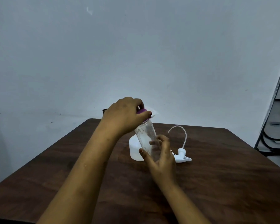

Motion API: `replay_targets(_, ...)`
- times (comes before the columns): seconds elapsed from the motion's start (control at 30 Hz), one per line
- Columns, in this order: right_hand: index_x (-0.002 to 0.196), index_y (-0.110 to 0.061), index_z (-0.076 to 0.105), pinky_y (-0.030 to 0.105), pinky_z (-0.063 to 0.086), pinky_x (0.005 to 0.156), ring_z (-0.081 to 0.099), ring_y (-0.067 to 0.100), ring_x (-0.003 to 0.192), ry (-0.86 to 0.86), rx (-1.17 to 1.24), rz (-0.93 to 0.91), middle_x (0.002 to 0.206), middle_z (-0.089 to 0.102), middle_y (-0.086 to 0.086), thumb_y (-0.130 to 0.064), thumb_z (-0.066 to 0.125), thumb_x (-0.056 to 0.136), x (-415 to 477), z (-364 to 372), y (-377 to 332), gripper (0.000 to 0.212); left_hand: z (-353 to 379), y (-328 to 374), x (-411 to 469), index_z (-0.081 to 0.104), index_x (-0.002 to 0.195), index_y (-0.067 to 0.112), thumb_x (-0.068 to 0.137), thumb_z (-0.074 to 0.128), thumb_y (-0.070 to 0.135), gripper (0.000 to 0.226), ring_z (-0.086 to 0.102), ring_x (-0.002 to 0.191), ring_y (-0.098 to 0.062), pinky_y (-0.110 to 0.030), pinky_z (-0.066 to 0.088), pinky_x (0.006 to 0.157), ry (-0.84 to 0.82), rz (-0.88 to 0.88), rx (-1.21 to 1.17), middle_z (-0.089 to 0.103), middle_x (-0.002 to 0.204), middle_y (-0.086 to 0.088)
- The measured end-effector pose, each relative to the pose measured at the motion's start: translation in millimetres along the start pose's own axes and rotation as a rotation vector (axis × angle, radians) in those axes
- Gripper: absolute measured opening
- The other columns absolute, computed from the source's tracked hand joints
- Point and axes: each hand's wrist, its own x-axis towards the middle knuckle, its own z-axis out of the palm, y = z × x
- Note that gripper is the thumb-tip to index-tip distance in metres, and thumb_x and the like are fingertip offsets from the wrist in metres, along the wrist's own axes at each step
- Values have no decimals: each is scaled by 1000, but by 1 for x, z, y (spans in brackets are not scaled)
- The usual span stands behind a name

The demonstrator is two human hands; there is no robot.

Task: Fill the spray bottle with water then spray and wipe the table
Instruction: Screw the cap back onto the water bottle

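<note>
Table [55, 167]: dark brown wood with a visible grain and a dull sheen, its near edge running out of view at the bottom, its far edge lying close to the wall.
Right hand [162, 156]: reaching in from the near edge, bare, the thumb and fingers curling around the lower part of the clear bottle and holding it.
Clear bottle [146, 136]: a see-through plastic cylinder, smooth-walled, with droplets or streaks clinging inside; it is leaning a little to the left, around the middle of the table.
Left hand [126, 115]: coming over from the left, bare, its fingers closing down on the purple cap at the bottle's top.
Purple cap [141, 111]: round and flat, mostly hidden under the fingers.
Spray bottle [135, 149]: a white, opaque, rounded plastic body standing just behind the clear bottle, partly hidden by it, its top off.
Spray head [182, 155]: white plastic trigger piece lying on its side just right of the hands, its thin translucent tube [183, 135] arching upward.
Wall [136, 54]: plain, pale grey-blue, matte, with a few small marks.
Dark metal frame [276, 118]: slanting at the far right, beyond the table's right corner.
</note>
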Motion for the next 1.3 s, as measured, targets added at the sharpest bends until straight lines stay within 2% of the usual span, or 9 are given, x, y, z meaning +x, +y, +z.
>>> replay_targets(0.2,113,-42,37,34,50,79,59,7,95,-12,-31,0,101,61,-17,-61,60,73,-1,2,-1,50,-21,7,-6,65,80,25,80,54,3,25,58,82,-6,-20,43,67,-254,170,-331,64,90,6)
replay_targets(0.33,114,-42,37,32,51,77,60,10,93,25,-6,1,101,62,-14,-61,59,74,0,1,-2,50,-9,9,-6,61,84,19,84,61,10,9,50,50,0,-13,39,50,23,113,-649,60,70,13)
replay_targets(0.4,115,-42,36,31,51,78,61,11,94,30,1,1,102,62,-12,-62,59,74,0,0,-2,51,-1,6,0,60,87,23,84,63,35,12,54,65,-4,-25,46,62,261,13,-440,60,82,12)
replay_targets(0.5,116,-42,37,30,50,80,60,10,96,30,-10,-16,102,62,-12,-61,60,75,0,0,-1,51,6,4,4,59,90,23,76,46,76,57,56,82,-16,-30,44,65,193,-184,83,60,89,6)
replay_targets(0.63,114,-42,38,28,49,79,60,9,94,28,-12,-26,101,62,-13,-63,59,75,0,0,0,50,11,7,3,63,88,21,77,44,76,59,53,84,-17,-28,36,64,150,-204,193,61,88,4)
replay_targets(0.77,113,-46,36,21,46,76,60,8,93,27,5,-5,101,62,-14,-65,58,73,1,0,2,50,1,3,7,65,100,30,88,53,30,18,58,87,-7,-21,42,64,-85,-18,-139,64,100,10)
replay_targets(0.87,114,-46,35,20,47,76,61,9,94,32,34,9,103,63,-13,-65,58,73,2,0,1,51,-7,6,5,65,94,26,85,48,6,29,55,62,10,-6,37,50,-265,72,-446,61,88,15)
replay_targets(0.97,114,-43,36,29,51,77,61,10,93,38,47,-10,102,63,-13,-63,59,73,1,0,-1,51,0,11,4,61,90,21,84,62,25,7,58,81,-13,-24,44,70,-203,108,-496,63,89,1)
replay_targets(1.3,111,-64,35,23,51,67,63,10,85,-60,210,-22,93,62,-9,-59,65,70,1,-1,-5,51,30,24,19,46,56,-2,91,59,34,52,49,43,-10,-20,44,55,184,123,-793,51,45,-2)
